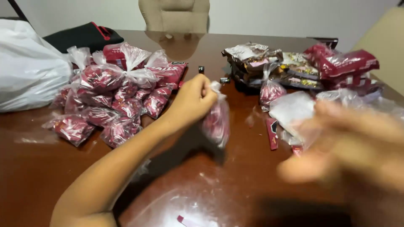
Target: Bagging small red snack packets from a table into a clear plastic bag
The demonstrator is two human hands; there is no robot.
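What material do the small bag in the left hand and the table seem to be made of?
The small bag, which the left hand holds by its twisted top, looks like thin clear plastic film: red contents show through and it crinkles. The table seems polished dark wood or a wood-look veneer: its brown surface is glossy and mirrors the chair.
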